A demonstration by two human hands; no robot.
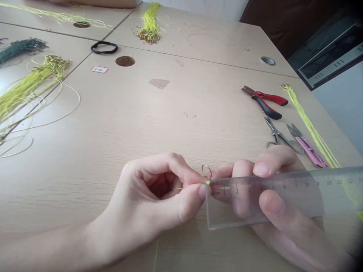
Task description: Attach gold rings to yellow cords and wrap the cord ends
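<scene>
My left hand pinches a small gold fish hook between thumb and forefinger. Its curved bend sticks up past the fingertips, and a bit of yellow line shows at the hook's base. More of that yellow line runs through the palm and hangs below the hand. A clear plastic ruler lies across my right hand, gripped between the fingers and thumb. The ruler's zero end is right at the hook and my left fingertips. Part of my right hand shows through the ruler.
Red-and-black pliers, metal scissors and pink thread snips lie at the right, beside yellow lines with hooks. Bundles of hooked yellow line lie left and at the back. A black band sits near a table hole.
</scene>
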